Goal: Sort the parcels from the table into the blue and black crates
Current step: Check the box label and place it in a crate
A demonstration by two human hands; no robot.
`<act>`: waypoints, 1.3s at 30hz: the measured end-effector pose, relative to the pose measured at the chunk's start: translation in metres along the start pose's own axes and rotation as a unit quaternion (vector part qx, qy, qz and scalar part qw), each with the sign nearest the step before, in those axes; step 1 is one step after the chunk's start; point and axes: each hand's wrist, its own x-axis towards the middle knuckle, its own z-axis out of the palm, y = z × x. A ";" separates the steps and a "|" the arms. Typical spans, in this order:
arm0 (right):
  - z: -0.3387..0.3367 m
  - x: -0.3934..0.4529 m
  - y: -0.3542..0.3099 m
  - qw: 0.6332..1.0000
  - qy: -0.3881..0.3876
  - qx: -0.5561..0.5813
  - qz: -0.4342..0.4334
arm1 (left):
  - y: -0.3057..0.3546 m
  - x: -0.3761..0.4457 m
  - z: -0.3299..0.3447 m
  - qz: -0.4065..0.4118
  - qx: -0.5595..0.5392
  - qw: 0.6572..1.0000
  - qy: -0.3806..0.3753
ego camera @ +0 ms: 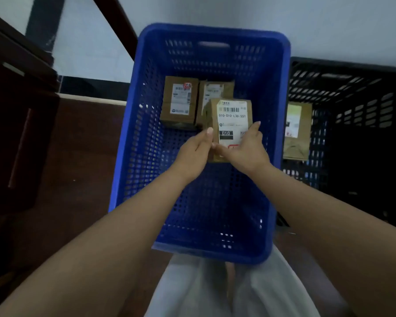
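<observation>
The head view looked down into a blue crate (144, 124) standing on a dark reddish-brown floor (82, 156), with both bare arms reaching forward over it. Between the hands was a small cardboard parcel (232, 115) with a white shipping label facing up, its printed code and barcode readable. The left hand (193, 154) held the parcel's left edge, thumb lying up along that side, the other fingers hidden underneath. The right hand (249, 149) gripped the lower right corner, thumb across the label's bottom and fingers curled up the right edge. The parcel was held over the inside of the crate, above or against two others; whether it already touched them was hard to tell from this angle.

Two more brown parcels lay on the crate's floor toward the far end: the far-left parcel (180, 100), label up, and just beside it on the right the middle parcel (215, 90), partly covered by the held one.

Immediately to the right of the blue crate stood a black crate (352, 92), their walls touching or nearly so. Inside it, against its left wall, stood another brown parcel (297, 131) with a pale label.

Dark wooden furniture (16, 110) filled the left side, and pale trousers (215, 291) showed at the bottom edge.
</observation>
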 end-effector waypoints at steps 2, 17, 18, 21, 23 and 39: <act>0.013 -0.003 0.007 1.000 0.000 0.004 0.028 | -0.013 0.002 -0.004 -0.012 0.022 0.999 -0.029; 0.024 0.110 -0.001 0.971 0.171 -0.144 0.085 | -0.055 0.119 -0.036 -0.010 0.213 0.972 -0.095; 0.024 0.120 -0.002 0.967 0.183 -0.152 0.087 | -0.058 0.132 -0.037 -0.004 0.237 0.967 -0.097; 0.025 0.144 -0.001 0.958 0.213 -0.162 0.100 | -0.064 0.171 -0.038 0.021 0.319 0.941 -0.113; 0.028 0.157 0.004 0.955 0.224 -0.160 0.110 | -0.069 0.194 -0.035 0.034 0.372 0.919 -0.127; 0.055 0.187 0.020 0.939 0.275 -0.161 0.128 | -0.102 0.275 -0.028 -0.017 0.671 0.716 -0.191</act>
